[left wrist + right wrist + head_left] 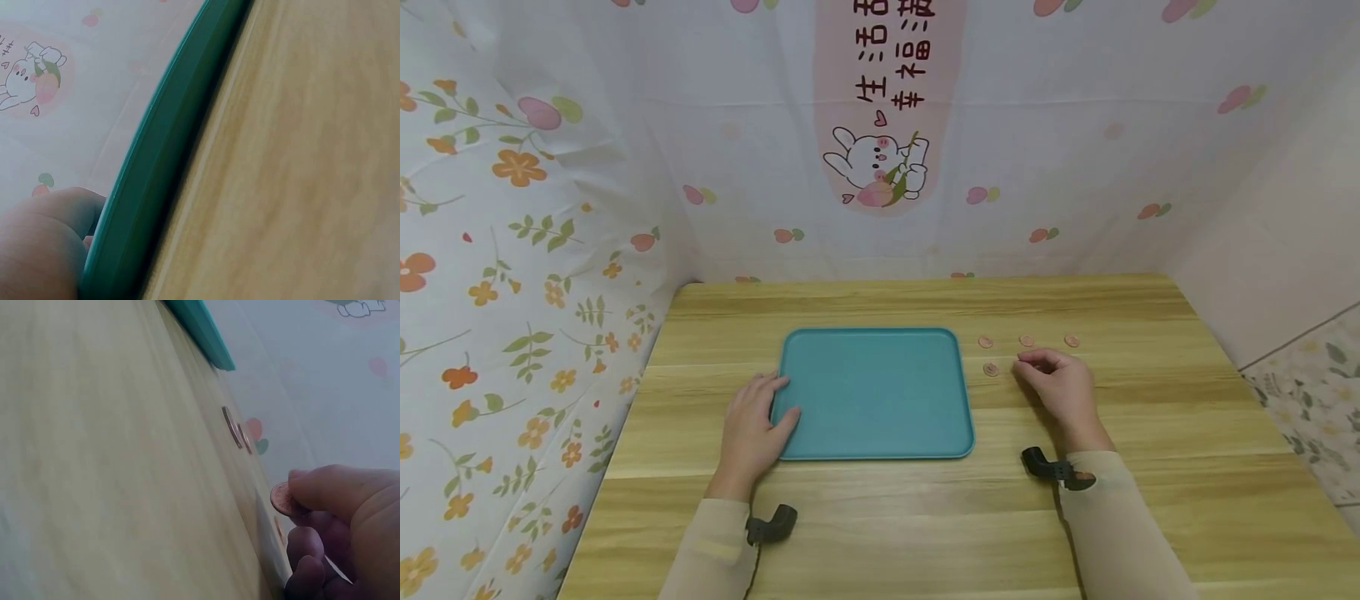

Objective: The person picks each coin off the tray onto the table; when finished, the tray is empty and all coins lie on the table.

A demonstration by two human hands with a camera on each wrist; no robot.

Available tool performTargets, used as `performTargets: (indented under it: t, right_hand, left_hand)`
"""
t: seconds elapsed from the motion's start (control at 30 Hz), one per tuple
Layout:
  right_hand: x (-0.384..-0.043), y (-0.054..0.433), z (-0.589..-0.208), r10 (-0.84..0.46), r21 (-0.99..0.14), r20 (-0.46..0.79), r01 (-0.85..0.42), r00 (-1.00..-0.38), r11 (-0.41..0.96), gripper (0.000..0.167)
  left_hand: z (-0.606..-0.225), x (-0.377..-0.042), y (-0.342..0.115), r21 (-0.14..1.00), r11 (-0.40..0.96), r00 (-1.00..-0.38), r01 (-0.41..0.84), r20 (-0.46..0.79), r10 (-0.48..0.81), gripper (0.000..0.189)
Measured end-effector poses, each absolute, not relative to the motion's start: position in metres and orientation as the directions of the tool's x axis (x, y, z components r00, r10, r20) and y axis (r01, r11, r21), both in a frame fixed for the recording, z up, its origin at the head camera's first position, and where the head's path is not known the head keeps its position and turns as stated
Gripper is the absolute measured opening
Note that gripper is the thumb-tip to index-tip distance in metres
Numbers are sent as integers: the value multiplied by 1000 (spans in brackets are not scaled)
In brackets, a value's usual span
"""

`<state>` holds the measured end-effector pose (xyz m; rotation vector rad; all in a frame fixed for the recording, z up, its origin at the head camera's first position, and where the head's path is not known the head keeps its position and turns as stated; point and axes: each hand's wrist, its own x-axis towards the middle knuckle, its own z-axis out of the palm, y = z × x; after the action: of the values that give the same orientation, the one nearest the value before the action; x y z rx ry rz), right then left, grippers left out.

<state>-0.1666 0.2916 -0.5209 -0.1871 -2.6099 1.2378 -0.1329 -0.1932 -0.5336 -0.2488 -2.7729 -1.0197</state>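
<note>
A blue-green rectangular tray [872, 392] lies on the wooden table. At its left edge rests my left hand [754, 425], fingers relaxed, the thumb reaching over the rim. The left wrist view shows that thumb [44, 244] beside the tray's side wall [156, 137]. To the right of the tray, my right hand [1063, 396] pinches a copper coin [284, 499] between thumb and fingers, close over the table. Near it lie several flat copper coins: one coin [991, 369] close to the tray, others in a row behind, including a middle coin [1026, 340] and a right-hand coin [1072, 341].
The wooden table [880, 525] extends around the tray to a printed cloth [737, 125] hanging behind it. Floral cloth [520, 292] hangs on the left. Each wrist bears a black camera mount, one on the left [772, 525] and one on the right [1047, 467].
</note>
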Motion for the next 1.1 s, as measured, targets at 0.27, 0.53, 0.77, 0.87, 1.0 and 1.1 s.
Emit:
performTargets:
  t: [0.27,0.53,0.77,0.87,1.0,1.1]
  right_hand:
    - [-166,301,-520,229,-735,153,44,-961,677,15]
    - [-167,302,-521,229,-730,163,39,-960,683,15]
    - [-168,303,-523,217,-686,154,53,-964,725,17]
    - [-169,303,-524,209,-687,155,47,-966,725,16]
    - [-171,303,-525,206,-695,155,41,-966,718,16]
    - [-171,305,-524,224,-739,110,71,-968,670,23]
  left_hand:
    - [-535,-135,-194,621,752,-968,222,230,96,53]
    - [-535,-133,-195,628,749,-972,211,216,93,53]
    - [-534,-132,-196,628,750,-972,208,216,89,53]
    - [-534,-132,-197,629,748,-972,209,220,87,53]
    - [-534,-131,-197,631,748,-972,205,220,81,52]
    - [-535,-131,-195,643,735,-969,213,237,73,51]
